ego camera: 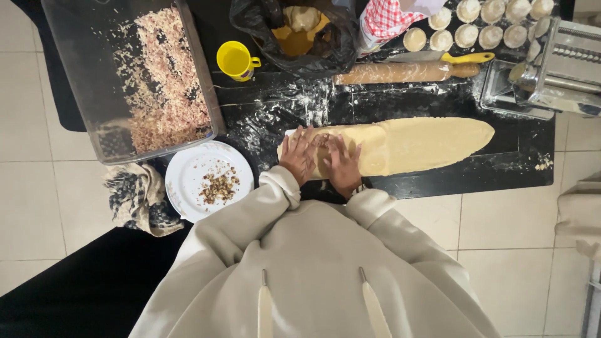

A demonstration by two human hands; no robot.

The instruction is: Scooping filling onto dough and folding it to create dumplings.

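A home kitchen is suggested by the floured black worktop [438, 181], rolling pin [400, 72], pasta machine [563, 62] and tiled floor [37, 206].

Long pale dough sheet [413, 145] lies flat (floured black mat).

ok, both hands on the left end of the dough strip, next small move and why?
Probably press the folded edge down around the filling. Left hand and right hand lie flat on the dough sheet, with a bit of brown filling showing between them, so that end looks not yet sealed.
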